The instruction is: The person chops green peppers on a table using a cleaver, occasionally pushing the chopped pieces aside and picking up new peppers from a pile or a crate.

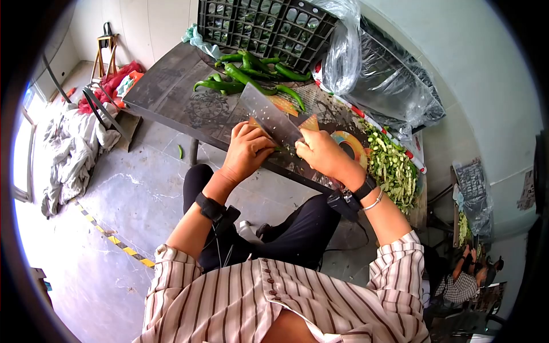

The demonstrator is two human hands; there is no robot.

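In my right hand is the handle of a cleaver, fingers wrapped round it. Its broad blade, flecked with small bits, slants up and left over the table. Close beside the blade, my left hand has its fingers curled at the table's near edge. A sliver of green pepper shows by its fingertips; the rest is hidden. Beyond the blade lies a pile of whole long green peppers. To the right of my right hand is a heap of cut green pepper pieces.
A black plastic crate stands at the table's back, beside a plastic-covered crate. Crumpled cloth and a folding stool are at left. One green pepper lies on the floor. Another person is at far right.
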